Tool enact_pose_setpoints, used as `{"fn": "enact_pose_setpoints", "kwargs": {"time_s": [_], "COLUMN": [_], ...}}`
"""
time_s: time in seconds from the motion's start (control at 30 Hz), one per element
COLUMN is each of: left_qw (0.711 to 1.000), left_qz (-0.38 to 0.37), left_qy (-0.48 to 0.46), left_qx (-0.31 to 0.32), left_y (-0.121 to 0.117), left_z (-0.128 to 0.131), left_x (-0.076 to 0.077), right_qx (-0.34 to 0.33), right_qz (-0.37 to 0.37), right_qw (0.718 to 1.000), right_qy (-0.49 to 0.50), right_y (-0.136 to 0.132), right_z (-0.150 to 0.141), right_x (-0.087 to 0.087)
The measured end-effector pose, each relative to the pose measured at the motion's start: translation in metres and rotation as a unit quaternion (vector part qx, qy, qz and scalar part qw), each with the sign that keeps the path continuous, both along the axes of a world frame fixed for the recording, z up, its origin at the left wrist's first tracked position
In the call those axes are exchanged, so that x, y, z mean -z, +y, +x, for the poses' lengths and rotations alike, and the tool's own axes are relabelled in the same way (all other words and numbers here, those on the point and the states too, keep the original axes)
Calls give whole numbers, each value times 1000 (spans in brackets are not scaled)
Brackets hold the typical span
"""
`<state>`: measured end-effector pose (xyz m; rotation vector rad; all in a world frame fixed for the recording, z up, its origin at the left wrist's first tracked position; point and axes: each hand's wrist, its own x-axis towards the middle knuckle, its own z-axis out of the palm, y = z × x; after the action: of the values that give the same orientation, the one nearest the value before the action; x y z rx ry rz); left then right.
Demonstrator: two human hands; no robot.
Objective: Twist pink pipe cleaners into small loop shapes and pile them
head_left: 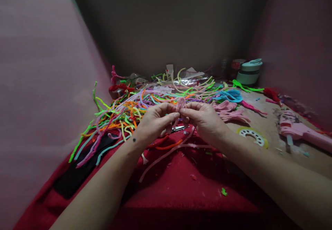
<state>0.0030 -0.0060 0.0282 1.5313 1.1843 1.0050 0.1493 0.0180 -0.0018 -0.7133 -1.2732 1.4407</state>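
Observation:
Between my two hands is a pink pipe cleaner (181,103), bent into a small rounded loop that stands up above my fingertips. My left hand (160,117) pinches it low on its left side. From the right, the thumb and fingers of my right hand (201,116) are closed on the same piece, and the fingertips of both hands nearly meet. Metal scissors (178,128) lie just beneath, partly covered by my hands. A loose pale pink pipe cleaner (166,160) curves over the red cloth below, near an orange one (169,147).
A tangled heap of coloured pipe cleaners (124,111) spreads behind and left. Pink bent pieces (228,111) and a blue bundle (229,95) lie right of it. Farther right are a tape roll (252,136), a pink glue gun (303,131) and a mint container (249,73). Walls rise on both sides.

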Motion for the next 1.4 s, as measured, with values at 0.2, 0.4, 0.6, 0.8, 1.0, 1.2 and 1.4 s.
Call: {"fn": "enact_pose_setpoints", "kwargs": {"time_s": [0.2, 0.4, 0.6, 0.8, 1.0, 1.2, 1.4], "left_qw": [998, 981, 952, 994, 980, 981, 977], "left_qz": [25, 141, 236, 39, -34, -57, -73], "left_qy": [31, 90, 160, -19, -185, -178, -199], "left_qx": [-56, -93, -117, -100, -64, -59, -16], "left_y": [-3, -2, -1, -1, 6, 4, 10], "left_z": [8, 9, 12, 15, 7, 3, -5], "left_x": [4, 15, 25, 19, 18, 11, 12], "right_qx": [31, 37, 104, 78, 5, -10, -37], "right_qz": [-8, -24, 57, 55, 13, 16, 33], "right_qw": [998, 998, 986, 992, 999, 1000, 998], "right_qy": [-47, -41, -120, -82, -32, -16, -24], "right_y": [-4, -6, -6, -5, -6, -2, -4], "right_z": [-4, -5, -4, -6, -4, -2, -1], "right_x": [-2, 0, 1, 5, 2, 4, 4]}}
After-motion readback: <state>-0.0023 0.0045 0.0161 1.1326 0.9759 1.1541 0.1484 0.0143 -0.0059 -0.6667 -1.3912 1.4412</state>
